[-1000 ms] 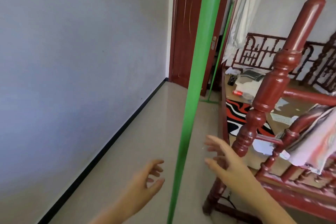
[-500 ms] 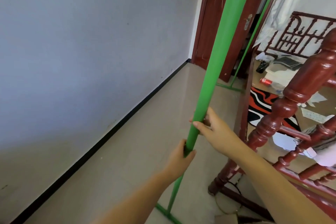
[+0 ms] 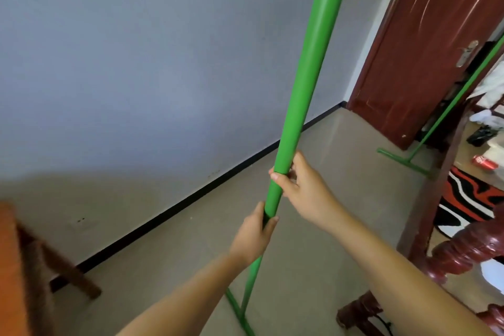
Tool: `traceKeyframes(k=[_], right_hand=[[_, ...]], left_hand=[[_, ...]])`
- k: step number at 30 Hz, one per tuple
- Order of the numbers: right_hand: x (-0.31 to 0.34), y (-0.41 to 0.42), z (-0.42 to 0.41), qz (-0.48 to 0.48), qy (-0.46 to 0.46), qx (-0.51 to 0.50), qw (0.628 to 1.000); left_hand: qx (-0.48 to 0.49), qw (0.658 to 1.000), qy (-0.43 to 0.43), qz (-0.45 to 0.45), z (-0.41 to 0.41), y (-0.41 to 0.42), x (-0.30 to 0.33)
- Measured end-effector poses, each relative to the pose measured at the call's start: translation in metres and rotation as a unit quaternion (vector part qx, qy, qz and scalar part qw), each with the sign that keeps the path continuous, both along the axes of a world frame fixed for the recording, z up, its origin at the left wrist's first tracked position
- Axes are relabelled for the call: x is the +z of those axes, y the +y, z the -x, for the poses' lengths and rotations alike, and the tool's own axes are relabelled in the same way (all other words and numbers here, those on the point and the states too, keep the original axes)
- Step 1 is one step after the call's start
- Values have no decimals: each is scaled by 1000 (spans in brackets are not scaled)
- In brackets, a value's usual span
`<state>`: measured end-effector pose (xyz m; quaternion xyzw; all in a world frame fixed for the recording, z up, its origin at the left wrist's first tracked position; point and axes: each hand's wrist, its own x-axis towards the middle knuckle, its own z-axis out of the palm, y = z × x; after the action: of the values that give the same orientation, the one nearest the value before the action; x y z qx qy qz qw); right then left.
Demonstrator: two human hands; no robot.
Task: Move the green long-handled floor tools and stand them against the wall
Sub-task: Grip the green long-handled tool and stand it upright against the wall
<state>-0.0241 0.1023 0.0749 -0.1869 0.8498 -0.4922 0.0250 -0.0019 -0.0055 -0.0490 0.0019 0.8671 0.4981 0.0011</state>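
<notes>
A green long-handled floor tool (image 3: 308,79) stands nearly upright in front of me, its thin green head (image 3: 240,311) on the beige floor. My left hand (image 3: 253,234) is wrapped around the handle low down. My right hand (image 3: 302,188) grips the same handle just above it. A second green floor tool (image 3: 461,103) leans by the dark red door at the far right, its flat head (image 3: 403,162) resting on the floor. The grey-white wall (image 3: 136,76) with a black skirting runs along the left.
A dark red door (image 3: 425,43) stands at the far end. A carved red wooden bed frame (image 3: 463,254) lines the right side, with a patterned mat and a red can on it. An orange wooden stool (image 3: 32,267) sits at the lower left near the wall.
One second ago both hands were open beside the handle; they have since closed on it. My view has turned left toward the wall, bringing the stool into sight.
</notes>
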Motion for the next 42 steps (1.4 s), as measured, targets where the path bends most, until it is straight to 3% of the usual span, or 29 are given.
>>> traceKeyframes(k=[25, 42], right_hand=[[6, -309, 91, -33, 71, 97, 992], [6, -446, 108, -43, 74, 206, 975]], left_hand=[[117, 992, -41, 31, 71, -303, 17], [253, 965, -68, -11, 66, -419, 23]])
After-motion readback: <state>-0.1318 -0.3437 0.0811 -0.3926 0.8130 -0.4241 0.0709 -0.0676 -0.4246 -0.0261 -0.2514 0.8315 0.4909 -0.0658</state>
